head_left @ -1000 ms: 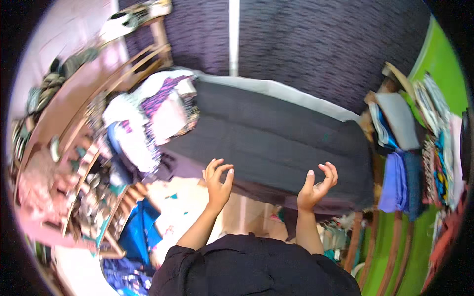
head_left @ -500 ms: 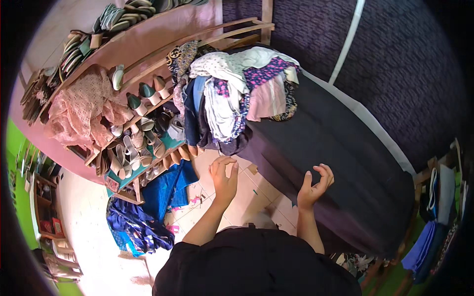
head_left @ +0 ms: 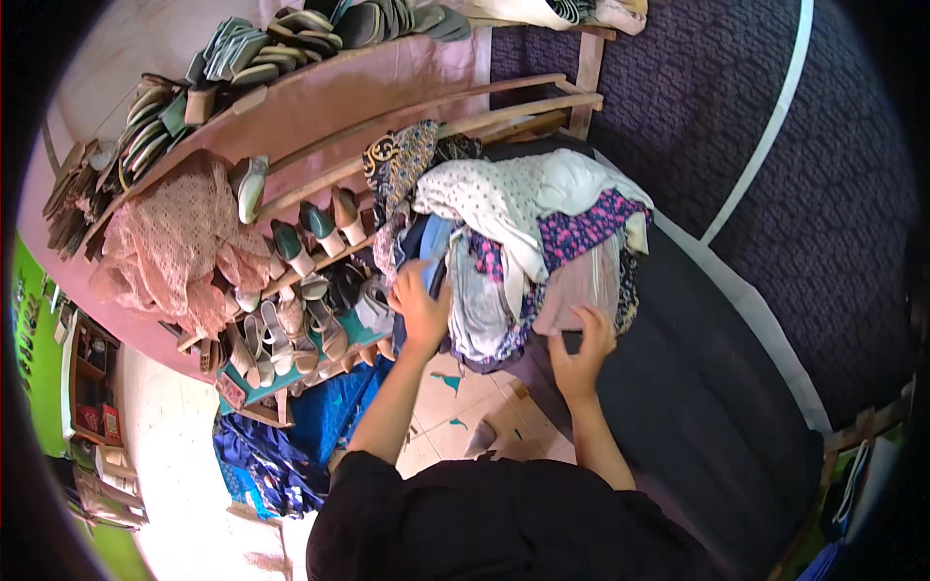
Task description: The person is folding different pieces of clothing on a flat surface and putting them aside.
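A heap of folded clothes lies on the far end of a black-covered surface (head_left: 717, 407). On its top is a white dotted cloth (head_left: 484, 198), beside a purple floral cloth (head_left: 591, 232). My left hand (head_left: 423, 310) is at the heap's left side, over blue and dark cloth; its fingers look apart, and whether they press the cloth is hard to tell. At the front of a pale pink cloth (head_left: 579, 286) is my right hand (head_left: 583, 356), thumb and fingers spread with nothing held. Grey-white cloth (head_left: 475, 324) hangs between the two hands.
On the left, a wooden rack (head_left: 329, 179) carries heeled shoes and a peach lace cloth (head_left: 170, 242). Shoe soles (head_left: 262, 58) line the upper shelf. Blue fabric (head_left: 266, 455) lies on the floor below, near green scraps (head_left: 448, 382). A dark patterned wall covering (head_left: 678, 87) stands behind.
Both hands have moved forward to the clothes heap, the left to its left side, the right to its front. The view has shifted, so the heap appears lower and nearer.
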Tool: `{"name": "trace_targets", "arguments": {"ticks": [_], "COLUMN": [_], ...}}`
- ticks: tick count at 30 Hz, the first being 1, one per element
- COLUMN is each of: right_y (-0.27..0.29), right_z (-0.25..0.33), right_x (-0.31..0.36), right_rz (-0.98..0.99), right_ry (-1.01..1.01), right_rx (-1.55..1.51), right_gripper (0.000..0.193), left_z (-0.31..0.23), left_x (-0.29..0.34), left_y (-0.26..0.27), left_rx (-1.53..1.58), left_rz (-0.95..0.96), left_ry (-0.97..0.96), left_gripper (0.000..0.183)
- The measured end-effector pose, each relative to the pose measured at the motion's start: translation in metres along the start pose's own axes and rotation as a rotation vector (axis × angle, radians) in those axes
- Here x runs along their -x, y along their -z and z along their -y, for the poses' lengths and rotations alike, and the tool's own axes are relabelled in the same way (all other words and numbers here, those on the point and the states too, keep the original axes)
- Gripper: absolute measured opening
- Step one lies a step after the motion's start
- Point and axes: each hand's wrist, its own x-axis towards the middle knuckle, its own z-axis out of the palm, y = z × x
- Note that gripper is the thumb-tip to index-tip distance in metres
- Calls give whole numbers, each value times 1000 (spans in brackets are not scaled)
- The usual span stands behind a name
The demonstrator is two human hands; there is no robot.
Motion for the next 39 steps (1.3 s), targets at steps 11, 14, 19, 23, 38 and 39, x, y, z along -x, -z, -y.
{"name": "trace_targets", "arguments": {"ticks": [11,14,19,23,38,39], "right_y": [-121,-126,-125,-124,-109,-110], "right_z": [-9,-19,-14,-16,-26,-25], "right_x": [-92,-92,-93,-90,-79,-77], "right_rz": [283,287,313,275,230,240], "right_ry": [208,187,145,122,147,146], "right_rx": [214,232,273,281,470,467], "right_gripper": [46,44,47,48,50,50], "left_z": [78,86,36,19,10,12], "left_x": [-175,-164,-159,-138,-28,-21], "left_y": [-68,-75,-31,2,91,88], "left_rx": [-238,-82,456,455,667,632], "left_rz": [244,11,-233,-258,-198,-155], "left_ry": [256,93,81,229,235,213], "left_gripper": [25,20,18,28,30,30]}}
